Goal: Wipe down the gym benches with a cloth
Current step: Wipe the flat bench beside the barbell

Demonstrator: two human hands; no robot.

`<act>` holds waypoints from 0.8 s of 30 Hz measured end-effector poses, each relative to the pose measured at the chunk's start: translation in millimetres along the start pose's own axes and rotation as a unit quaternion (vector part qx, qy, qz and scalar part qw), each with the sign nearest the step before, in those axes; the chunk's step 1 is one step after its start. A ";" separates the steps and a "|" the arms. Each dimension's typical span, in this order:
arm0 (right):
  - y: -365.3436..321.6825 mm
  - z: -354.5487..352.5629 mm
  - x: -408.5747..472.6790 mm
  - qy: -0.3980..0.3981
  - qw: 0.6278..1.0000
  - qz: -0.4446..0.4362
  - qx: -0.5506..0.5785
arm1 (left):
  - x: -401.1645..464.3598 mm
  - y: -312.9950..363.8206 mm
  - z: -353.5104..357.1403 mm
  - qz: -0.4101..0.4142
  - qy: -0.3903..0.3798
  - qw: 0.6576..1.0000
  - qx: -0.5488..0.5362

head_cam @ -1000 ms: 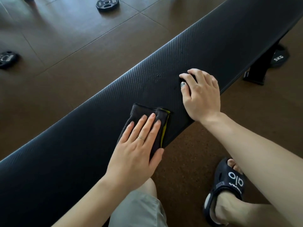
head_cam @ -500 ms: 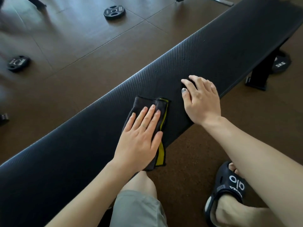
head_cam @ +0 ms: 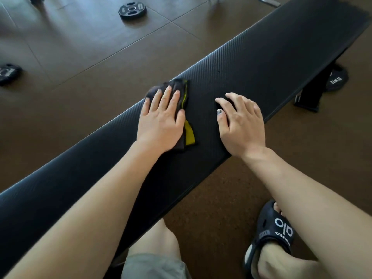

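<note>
Weight plates lie around on the brown floor [head_cam: 84,63]: one [head_cam: 132,10] at the top, one [head_cam: 8,73] at far left, a third [head_cam: 336,78] marked 5KG by the bench leg [head_cam: 311,93]. On the black surface [head_cam: 271,55], the left hand [head_cam: 161,119] presses the dark, yellow-edged cloth [head_cam: 186,117] with flat, straight fingers near the far edge. Beside it, the right hand [head_cam: 241,123] rests, fingers slightly bent, holding nothing. A black slipper [head_cam: 269,230] stands below.

The bench [head_cam: 261,63] pad has a ribbed, slightly glossy black cover, perhaps vinyl; the cloth [head_cam: 186,97] looks soft and matt.
</note>
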State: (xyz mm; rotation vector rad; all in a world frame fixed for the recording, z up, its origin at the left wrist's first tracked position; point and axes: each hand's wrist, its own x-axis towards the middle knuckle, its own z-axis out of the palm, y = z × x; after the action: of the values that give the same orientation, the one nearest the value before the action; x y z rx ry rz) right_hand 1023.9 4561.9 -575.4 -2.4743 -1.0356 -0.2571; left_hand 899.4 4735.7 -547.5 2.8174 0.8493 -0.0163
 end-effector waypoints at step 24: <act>-2.2 4.6 2.4 0.038 0.999 0.007 0.015 | -115.5 36.2 13.7 0.090 -0.001 0.995 0.048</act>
State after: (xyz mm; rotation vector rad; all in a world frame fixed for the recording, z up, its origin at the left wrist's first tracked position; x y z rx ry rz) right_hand 1024.1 4566.9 -577.9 -2.4239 -0.9835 -0.3273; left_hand 823.4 4640.5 -546.4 2.9726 0.6075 -0.0353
